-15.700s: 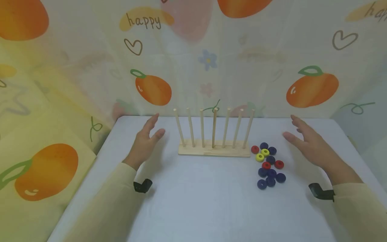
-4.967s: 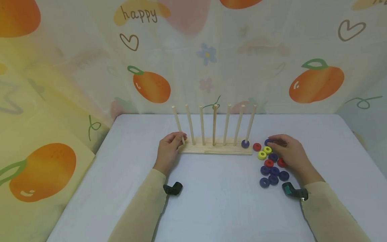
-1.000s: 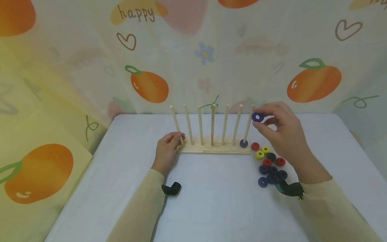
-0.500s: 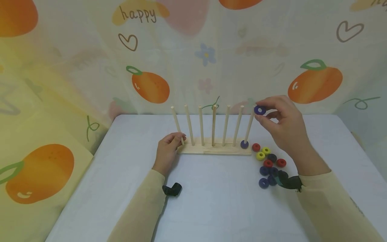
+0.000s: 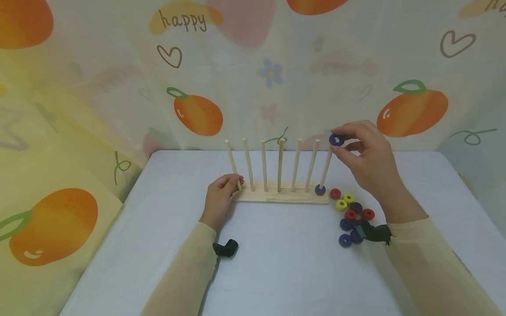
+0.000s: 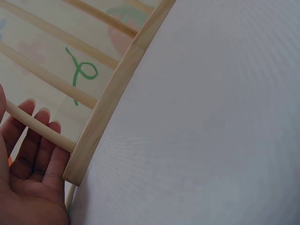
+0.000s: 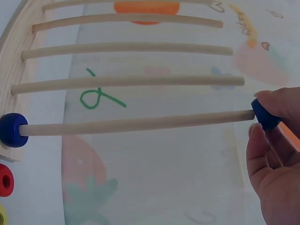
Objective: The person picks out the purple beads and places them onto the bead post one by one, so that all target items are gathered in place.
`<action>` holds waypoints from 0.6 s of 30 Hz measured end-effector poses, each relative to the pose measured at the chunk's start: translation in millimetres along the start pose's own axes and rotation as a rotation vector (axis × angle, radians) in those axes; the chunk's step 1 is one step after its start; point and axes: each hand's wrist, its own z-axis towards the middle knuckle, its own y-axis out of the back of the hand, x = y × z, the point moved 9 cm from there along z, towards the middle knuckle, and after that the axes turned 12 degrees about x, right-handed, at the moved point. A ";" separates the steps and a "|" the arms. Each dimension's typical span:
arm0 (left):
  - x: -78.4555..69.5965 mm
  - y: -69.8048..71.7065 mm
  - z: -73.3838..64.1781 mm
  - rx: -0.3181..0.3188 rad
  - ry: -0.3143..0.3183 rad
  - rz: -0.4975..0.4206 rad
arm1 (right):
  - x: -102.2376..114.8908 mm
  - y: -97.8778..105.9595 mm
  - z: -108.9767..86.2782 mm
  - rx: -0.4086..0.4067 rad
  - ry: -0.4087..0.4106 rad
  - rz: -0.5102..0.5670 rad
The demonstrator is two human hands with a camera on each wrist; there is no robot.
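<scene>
A wooden rack (image 5: 280, 199) with several upright pegs stands on the table. My left hand (image 5: 219, 197) grips its left end, fingers curled behind the leftmost peg (image 6: 47, 131). Over at the other end, my right hand (image 5: 373, 169) pinches a blue bead (image 7: 265, 115) between thumb and fingers. That bead is at the tip of the rightmost peg (image 7: 140, 124); whether the tip has entered the hole is hard to tell. Another blue bead (image 5: 320, 190) sits at the foot of the same peg, against the base.
Loose beads lie right of the rack: red (image 5: 335, 194), yellow (image 5: 341, 205) and several dark blue (image 5: 345, 240). The right wrist's black camera mount (image 5: 375, 232) covers some of them. A patterned cloth (image 5: 245, 87) hangs behind the table.
Earlier both hands were apart from the rack and every peg was bare. One blue bead went onto the rightmost peg; my right hand then picked up another and raised it to the peg's top.
</scene>
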 end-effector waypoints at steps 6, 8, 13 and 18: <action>-0.7 -0.6 0.1 0.000 -0.004 -0.005 | -5.9 -3.3 2.2 0.022 -0.021 0.019; -0.7 -0.8 0.3 0.003 -0.008 -0.008 | -7.9 -4.3 2.1 0.028 -0.032 0.014; 0.1 -0.6 0.6 0.004 -0.012 -0.017 | -11.7 -4.9 2.4 0.033 -0.061 0.014; 1.5 0.3 0.6 0.001 -0.002 -0.013 | -14.4 -5.2 2.2 0.038 -0.089 0.022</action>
